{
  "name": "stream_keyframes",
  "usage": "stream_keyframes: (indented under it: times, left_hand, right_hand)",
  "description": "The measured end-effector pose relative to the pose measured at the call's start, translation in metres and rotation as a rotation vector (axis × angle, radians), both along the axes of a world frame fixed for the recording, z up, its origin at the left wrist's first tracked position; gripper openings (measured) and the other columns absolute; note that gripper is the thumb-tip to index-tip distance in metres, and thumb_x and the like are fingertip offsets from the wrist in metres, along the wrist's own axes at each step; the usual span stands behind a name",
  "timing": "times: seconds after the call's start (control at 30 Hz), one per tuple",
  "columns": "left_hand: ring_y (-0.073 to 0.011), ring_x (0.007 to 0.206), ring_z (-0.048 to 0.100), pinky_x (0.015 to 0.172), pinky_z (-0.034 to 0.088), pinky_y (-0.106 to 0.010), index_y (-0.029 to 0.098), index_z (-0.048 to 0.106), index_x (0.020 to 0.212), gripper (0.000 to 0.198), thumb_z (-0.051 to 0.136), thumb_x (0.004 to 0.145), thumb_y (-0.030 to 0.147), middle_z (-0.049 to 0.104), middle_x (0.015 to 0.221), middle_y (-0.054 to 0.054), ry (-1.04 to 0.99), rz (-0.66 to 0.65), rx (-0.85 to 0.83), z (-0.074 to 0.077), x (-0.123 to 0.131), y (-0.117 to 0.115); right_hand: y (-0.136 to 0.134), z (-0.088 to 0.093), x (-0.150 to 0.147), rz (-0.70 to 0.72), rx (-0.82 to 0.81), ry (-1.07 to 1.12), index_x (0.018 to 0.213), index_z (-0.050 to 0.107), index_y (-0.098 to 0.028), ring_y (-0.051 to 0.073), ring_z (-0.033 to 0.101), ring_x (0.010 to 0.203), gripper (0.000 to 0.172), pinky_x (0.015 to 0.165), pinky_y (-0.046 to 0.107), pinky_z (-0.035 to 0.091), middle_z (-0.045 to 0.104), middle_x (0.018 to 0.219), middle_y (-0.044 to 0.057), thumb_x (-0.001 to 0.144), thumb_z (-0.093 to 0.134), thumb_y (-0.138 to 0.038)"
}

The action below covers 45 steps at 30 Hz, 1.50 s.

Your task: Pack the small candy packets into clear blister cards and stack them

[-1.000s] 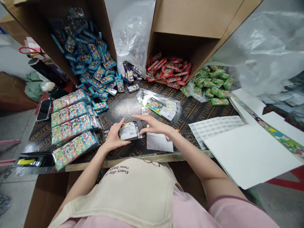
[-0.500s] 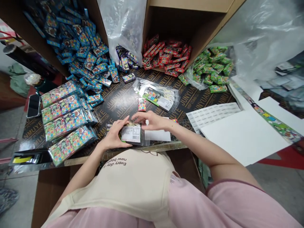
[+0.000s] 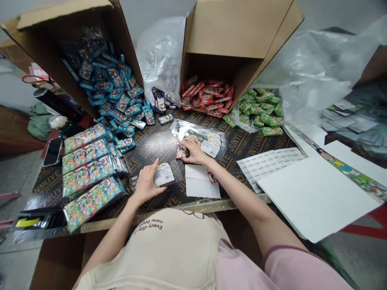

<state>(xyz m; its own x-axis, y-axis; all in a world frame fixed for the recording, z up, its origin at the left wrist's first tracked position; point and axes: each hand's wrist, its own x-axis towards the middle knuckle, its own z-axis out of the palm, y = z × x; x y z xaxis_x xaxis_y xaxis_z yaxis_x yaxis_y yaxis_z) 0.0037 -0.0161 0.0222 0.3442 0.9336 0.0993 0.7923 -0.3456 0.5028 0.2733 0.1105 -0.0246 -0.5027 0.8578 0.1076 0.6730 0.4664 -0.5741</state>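
My left hand (image 3: 147,183) is at the left end of a clear plastic packet (image 3: 165,174) with a white barcode label, thumb and fingers gripping its sides. The packet lies flat on the table. Farther forward, the fingers of my right hand (image 3: 194,151) close round a small red printed box (image 3: 180,150), partly covering it. Beneath and beyond that hand lies a fanned stack of clear packets with printed cards (image 3: 211,147). Closer to me is a white folded card (image 3: 203,187). Another small red box (image 3: 213,176) shows partly under my right forearm.
Blue boxes (image 3: 121,96) spill from a carton at left, red ones (image 3: 208,96) from another. Purple boxes (image 3: 161,98) and green boxes (image 3: 263,106) lie in plastic bags. Wrapped multi-packs (image 3: 90,169) stand left; label sheets (image 3: 269,163) and white sheets (image 3: 317,193) lie right.
My right hand has moved forward from the labelled packet to the small red box and closed on it. My left hand stays at the packet. The camera view has tilted up.
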Motion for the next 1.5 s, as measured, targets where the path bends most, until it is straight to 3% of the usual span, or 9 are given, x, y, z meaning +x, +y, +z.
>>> stream_keyframes:
  times: [0.17,0.4,0.57,0.7,0.9,1.03,1.13,1.23,1.5]
  left_hand:
    - [-0.0311,0.108,0.048,0.092,0.039,-0.045,0.019,0.009,0.15,0.11,0.075,0.062,0.032,0.054,0.121,-0.012,0.049,0.107,0.041,-0.009,-0.001,0.005]
    - [-0.0295,0.108,0.05,0.095,0.037,-0.044,0.022,0.006,0.15,0.116,0.078,0.059,0.031,0.056,0.121,-0.01,-0.074,0.093,0.051,0.002,0.004,0.014]
    - [-0.0283,0.109,0.051,0.096,0.037,-0.043,0.024,0.005,0.15,0.119,0.08,0.058,0.033,0.056,0.124,-0.008,-0.143,-0.016,-0.01,0.007,0.01,0.014]
    - [-0.0284,0.11,0.052,0.095,0.038,-0.043,0.024,0.005,0.15,0.119,0.081,0.059,0.036,0.056,0.124,-0.009,-0.166,0.084,0.018,0.007,0.009,0.018]
    - [-0.0285,0.109,0.053,0.094,0.04,-0.043,0.024,0.008,0.15,0.115,0.079,0.06,0.039,0.058,0.122,-0.009,-0.138,0.106,0.019,0.002,0.013,0.021]
    - [-0.0303,0.108,0.053,0.092,0.041,-0.045,0.021,0.006,0.15,0.11,0.073,0.067,0.045,0.057,0.121,-0.011,-0.029,0.083,-0.008,-0.021,0.016,0.02]
    - [-0.0331,0.109,0.051,0.089,0.04,-0.047,0.019,0.019,0.149,0.093,0.065,0.074,0.049,0.057,0.121,-0.014,0.151,0.03,0.009,-0.042,0.017,0.018]
    - [-0.033,0.11,0.049,0.09,0.039,-0.047,0.02,0.031,0.145,0.08,0.061,0.078,0.052,0.055,0.123,-0.015,0.225,-0.003,0.063,-0.052,0.019,0.014]
    - [-0.0317,0.111,0.049,0.09,0.04,-0.046,0.02,0.038,0.141,0.073,0.06,0.079,0.052,0.055,0.124,-0.014,0.239,-0.01,0.09,-0.051,0.021,0.012]
  right_hand:
    - [-0.023,0.024,-0.008,0.04,0.094,0.303,0.143,0.034,-0.02,0.03,0.052,0.12,0.093,0.101,0.046,0.038,0.05,0.137,0.015,0.065,0.077,-0.047]
    - [-0.063,0.066,-0.007,0.281,0.024,0.153,0.141,0.037,-0.023,0.031,0.049,0.119,0.079,0.1,0.05,0.038,0.054,0.133,0.011,0.074,0.072,-0.042]
    - [-0.067,0.066,-0.004,0.334,-0.055,0.252,0.144,0.031,-0.025,0.027,0.044,0.127,0.082,0.106,0.046,0.034,0.047,0.14,0.011,0.075,0.071,-0.043]
    - [-0.069,0.061,-0.004,0.107,0.034,0.301,0.144,0.03,-0.024,0.033,0.041,0.13,0.095,0.109,0.053,0.024,0.051,0.135,0.015,0.067,0.072,-0.061]
    - [-0.077,0.052,-0.008,0.157,-0.026,0.297,0.144,0.027,-0.026,0.026,0.052,0.121,0.058,0.111,0.054,0.014,0.062,0.123,0.011,0.093,0.042,-0.048]
    - [-0.018,0.035,0.041,-0.413,0.145,0.218,0.137,0.039,-0.024,0.028,0.039,0.131,0.051,0.108,0.051,0.023,0.048,0.139,0.013,0.091,0.043,-0.046]
    - [0.04,0.021,0.116,-0.928,0.155,0.039,0.137,0.041,-0.02,0.036,0.022,0.138,0.062,0.104,0.058,0.024,0.026,0.151,0.019,0.085,0.049,-0.051]
    - [0.08,0.01,0.185,-1.205,0.123,-0.103,0.144,0.03,-0.018,0.039,0.015,0.139,0.072,0.101,0.061,0.024,0.016,0.153,0.022,0.085,0.047,-0.055]
    - [0.109,-0.009,0.228,-1.114,-0.041,-0.101,0.142,0.038,-0.02,0.034,0.031,0.131,0.054,0.101,0.056,0.025,0.051,0.134,0.016,0.091,0.037,-0.039]
